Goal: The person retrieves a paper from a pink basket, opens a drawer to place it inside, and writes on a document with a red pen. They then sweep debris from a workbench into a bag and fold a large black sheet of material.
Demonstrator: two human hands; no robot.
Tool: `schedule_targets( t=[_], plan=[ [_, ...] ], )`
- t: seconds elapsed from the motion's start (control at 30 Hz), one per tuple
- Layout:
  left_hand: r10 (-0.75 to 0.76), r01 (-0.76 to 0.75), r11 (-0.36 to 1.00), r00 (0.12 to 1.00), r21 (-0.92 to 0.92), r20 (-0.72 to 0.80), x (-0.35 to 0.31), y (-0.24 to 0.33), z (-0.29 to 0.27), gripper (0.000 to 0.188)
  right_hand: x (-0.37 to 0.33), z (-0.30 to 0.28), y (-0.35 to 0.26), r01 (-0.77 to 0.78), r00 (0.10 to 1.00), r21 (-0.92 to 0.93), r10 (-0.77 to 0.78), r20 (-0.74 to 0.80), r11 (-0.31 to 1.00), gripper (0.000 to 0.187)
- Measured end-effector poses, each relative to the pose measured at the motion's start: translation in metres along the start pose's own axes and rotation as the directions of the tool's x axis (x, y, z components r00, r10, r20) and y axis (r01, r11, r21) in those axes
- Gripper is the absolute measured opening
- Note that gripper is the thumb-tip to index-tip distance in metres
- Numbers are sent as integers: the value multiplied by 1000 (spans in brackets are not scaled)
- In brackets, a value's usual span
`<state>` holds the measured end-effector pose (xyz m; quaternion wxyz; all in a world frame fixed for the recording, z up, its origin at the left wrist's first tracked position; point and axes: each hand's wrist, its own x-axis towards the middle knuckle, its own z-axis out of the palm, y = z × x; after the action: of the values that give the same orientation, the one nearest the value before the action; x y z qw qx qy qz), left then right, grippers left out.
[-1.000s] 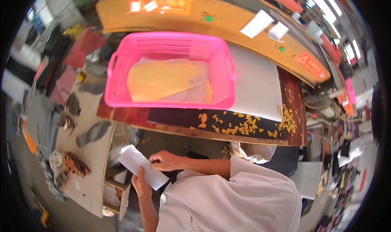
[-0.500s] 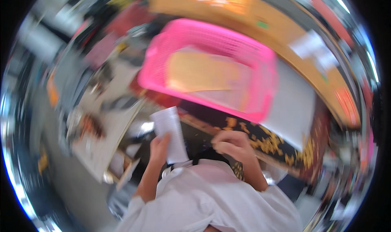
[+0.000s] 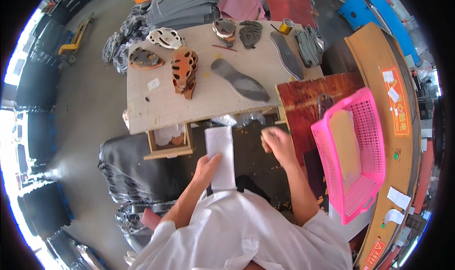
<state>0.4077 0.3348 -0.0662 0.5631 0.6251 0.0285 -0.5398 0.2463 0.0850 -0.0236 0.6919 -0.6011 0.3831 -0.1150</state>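
Note:
My left hand (image 3: 208, 169) grips a long white, finely lined strip (image 3: 221, 149), perhaps a stack of paper, by its left side; it is held before my body. My right hand (image 3: 277, 143) is raised apart from it, with curled fingers; anything inside them is hidden. Ahead is a pale worktable (image 3: 163, 104). On it lie two dark sole-shaped pieces (image 3: 241, 81), an orange-brown stack of perforated shoe pieces (image 3: 183, 71), a white perforated piece (image 3: 166, 38) and a grey one (image 3: 143, 58) on brown.
A pink plastic basket (image 3: 336, 170) with yellowish sheets (image 3: 345, 144) stands at the right, beside an orange machine beam (image 3: 397, 109). An open drawer (image 3: 169, 151) juts out under the table. Black sheeting (image 3: 137, 168) sits at the left. A yellow tin (image 3: 286, 26) stands at the table's back.
My view has swung left, from the pink basket to the pale worktable, so the basket now appears at the right. The white strip stays in my left hand; my right hand remains curled.

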Motion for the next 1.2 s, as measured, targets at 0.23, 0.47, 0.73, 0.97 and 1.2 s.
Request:
schedule_targets(
  t=[0.23, 0.47, 0.73, 0.97, 1.2],
  plan=[
    [-80, 18, 987, 916, -160, -392, 8, 12, -133, 32, 402, 60, -2, 216, 878, -737, -458, -141, 641, 25],
    [-127, 15, 970, 883, -243, -453, 21, 0, -167, 28, 493, 82, 21, -4, 879, -943, -449, -161, 332, 24],
    [141, -144, 990, 974, 7, 177, 66, 105, -61, 27, 113, 64, -4, 357, 929, -333, -370, 28, 873, 19],
    [-161, -869, 364, 296, 335, 942, 15, 81, 145, 54, -217, -32, 16, 183, 857, -43, -180, -482, 982, 14],
    [-587, -718, 525, 84, 458, 805, -157, -27, 342, 23, -413, -148, 55, 413, 858, 452, -170, -485, 790, 20]
  ],
)
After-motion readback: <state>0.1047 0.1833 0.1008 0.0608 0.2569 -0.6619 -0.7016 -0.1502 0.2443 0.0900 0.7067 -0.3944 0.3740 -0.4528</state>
